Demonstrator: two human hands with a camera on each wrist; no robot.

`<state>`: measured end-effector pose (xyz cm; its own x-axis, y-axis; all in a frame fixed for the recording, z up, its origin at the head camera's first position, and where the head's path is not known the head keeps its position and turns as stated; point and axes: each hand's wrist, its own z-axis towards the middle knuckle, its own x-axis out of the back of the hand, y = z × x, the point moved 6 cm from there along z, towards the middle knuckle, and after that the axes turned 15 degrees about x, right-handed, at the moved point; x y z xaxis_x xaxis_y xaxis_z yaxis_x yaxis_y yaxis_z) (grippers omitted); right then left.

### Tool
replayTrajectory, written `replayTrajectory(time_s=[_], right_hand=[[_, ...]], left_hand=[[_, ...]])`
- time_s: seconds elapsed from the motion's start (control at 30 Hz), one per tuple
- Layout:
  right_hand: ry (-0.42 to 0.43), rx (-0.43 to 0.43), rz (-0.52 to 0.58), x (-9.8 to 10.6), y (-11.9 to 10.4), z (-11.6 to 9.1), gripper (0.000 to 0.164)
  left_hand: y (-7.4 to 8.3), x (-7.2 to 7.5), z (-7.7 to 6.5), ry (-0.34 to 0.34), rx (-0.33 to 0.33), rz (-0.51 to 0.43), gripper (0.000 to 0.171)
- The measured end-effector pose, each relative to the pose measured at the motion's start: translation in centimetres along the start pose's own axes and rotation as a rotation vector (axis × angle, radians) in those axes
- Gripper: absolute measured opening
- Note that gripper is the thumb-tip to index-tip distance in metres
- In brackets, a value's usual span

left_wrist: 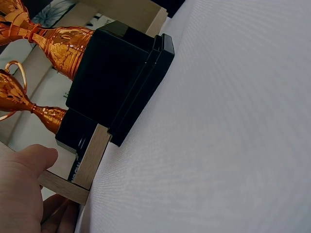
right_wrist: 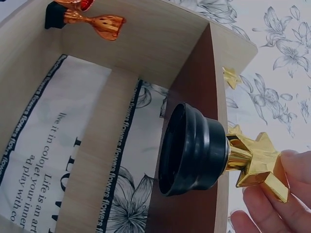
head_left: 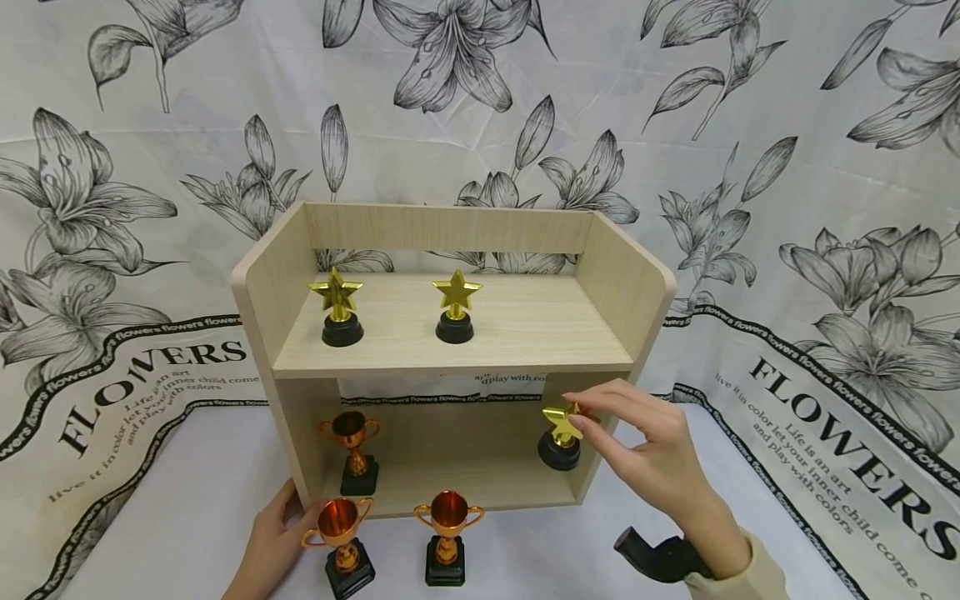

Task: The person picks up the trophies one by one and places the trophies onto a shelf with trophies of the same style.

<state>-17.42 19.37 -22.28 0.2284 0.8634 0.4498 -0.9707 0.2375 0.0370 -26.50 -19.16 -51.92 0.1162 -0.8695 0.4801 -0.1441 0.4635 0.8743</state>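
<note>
My right hand (head_left: 651, 442) pinches a gold star trophy (head_left: 558, 451) by its star, in front of the lower compartment's right side. In the right wrist view the trophy's round black base (right_wrist: 194, 151) faces the compartment, clear of the boards. My left hand (head_left: 272, 540) grips the front edge of the wooden shelf's left side panel (left_wrist: 64, 185), thumb on one face and fingers on the other. Two star trophies, one at left (head_left: 342, 327) and one near the middle (head_left: 454, 325), stand upright on the upper board. A bronze cup trophy (head_left: 360, 473) stands in the lower compartment at left.
Two more bronze cup trophies, a left one (head_left: 348, 567) and a middle one (head_left: 446, 560), stand on the white tablecloth (head_left: 525, 558) before the shelf (head_left: 450, 360). The left one is close to my left hand. Behind hangs a flower-printed cloth (head_left: 720, 167).
</note>
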Motion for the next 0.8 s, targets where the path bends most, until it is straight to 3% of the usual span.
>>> replayTrajectory(time_s=[0.8], right_hand=[[0.024,0.031,-0.029,0.6,-0.1,1.3,0.023]], left_hand=[[0.3,0.1,-0.2,0.001,-0.003,0.002,0.065]])
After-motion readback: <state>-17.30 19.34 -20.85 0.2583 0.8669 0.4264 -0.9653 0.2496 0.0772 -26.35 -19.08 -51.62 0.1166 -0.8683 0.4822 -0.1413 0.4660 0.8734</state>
